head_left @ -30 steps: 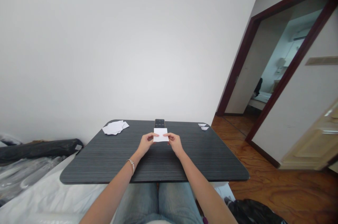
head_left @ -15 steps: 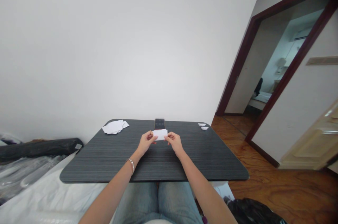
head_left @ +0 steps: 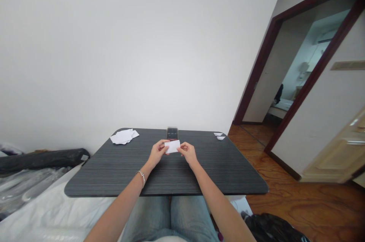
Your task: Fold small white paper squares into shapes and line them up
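Note:
A small white rectangle of paper point(head_left: 172, 146) is held up above the dark table point(head_left: 176, 181), its broad face toward me. My left hand point(head_left: 157, 153) pinches its left edge between thumb and fingers. At the right edge, my right hand point(head_left: 188, 153) grips it the same way. Just behind the paper, a dark phone-like device point(head_left: 172, 133) stands at the table's back edge, its lower part partly covered by the paper and fingers.
A pile of white paper pieces point(head_left: 123, 137) lies at the back left of the table. Two small folded white papers point(head_left: 220, 138) lie at the back right. A white wall point(head_left: 171, 44) rises behind. A black roll point(head_left: 45, 160) lies left, a black bag point(head_left: 270, 226) lower right.
The paper has shifted very slightly left and tilted a little, showing more of its face. Both hands keep their hold, almost in the same place.

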`<action>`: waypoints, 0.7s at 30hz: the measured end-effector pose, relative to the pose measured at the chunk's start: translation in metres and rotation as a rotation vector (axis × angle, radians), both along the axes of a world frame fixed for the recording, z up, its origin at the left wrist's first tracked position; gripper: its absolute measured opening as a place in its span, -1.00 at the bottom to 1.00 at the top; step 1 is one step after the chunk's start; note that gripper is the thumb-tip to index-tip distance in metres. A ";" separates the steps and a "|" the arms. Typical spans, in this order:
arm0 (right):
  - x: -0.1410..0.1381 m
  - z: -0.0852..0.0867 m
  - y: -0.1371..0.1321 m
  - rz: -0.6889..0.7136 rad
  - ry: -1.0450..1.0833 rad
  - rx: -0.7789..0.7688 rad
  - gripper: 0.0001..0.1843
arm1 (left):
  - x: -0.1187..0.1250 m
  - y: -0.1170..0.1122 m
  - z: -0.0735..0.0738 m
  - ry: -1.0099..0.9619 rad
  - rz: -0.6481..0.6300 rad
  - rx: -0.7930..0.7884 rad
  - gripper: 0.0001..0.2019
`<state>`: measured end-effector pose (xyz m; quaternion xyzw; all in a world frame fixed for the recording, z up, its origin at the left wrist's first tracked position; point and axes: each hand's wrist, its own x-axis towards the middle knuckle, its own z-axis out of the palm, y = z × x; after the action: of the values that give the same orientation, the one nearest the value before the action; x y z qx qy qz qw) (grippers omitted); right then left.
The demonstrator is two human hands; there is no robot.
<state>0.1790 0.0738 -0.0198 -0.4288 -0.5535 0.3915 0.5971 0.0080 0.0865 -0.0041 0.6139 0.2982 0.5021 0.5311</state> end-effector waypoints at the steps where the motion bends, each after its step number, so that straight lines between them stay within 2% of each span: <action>1: 0.000 0.000 0.000 0.002 0.007 0.002 -0.74 | 0.000 0.000 -0.001 -0.002 -0.003 0.001 -0.59; 4: 0.000 0.002 -0.001 0.000 0.021 0.000 -0.64 | 0.000 0.001 -0.001 -0.003 -0.018 0.006 -0.59; 8: 0.000 0.003 0.001 -0.016 -0.009 -0.022 -0.73 | 0.001 0.000 -0.001 0.019 -0.044 0.009 -0.61; 21: 0.000 0.008 -0.004 -0.042 -0.035 -0.009 -0.72 | 0.003 -0.004 0.002 0.056 -0.075 0.023 -0.62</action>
<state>0.1790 0.0700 -0.0119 -0.4495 -0.5530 0.3739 0.5936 0.0107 0.0828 -0.0016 0.6445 0.2837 0.4679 0.5341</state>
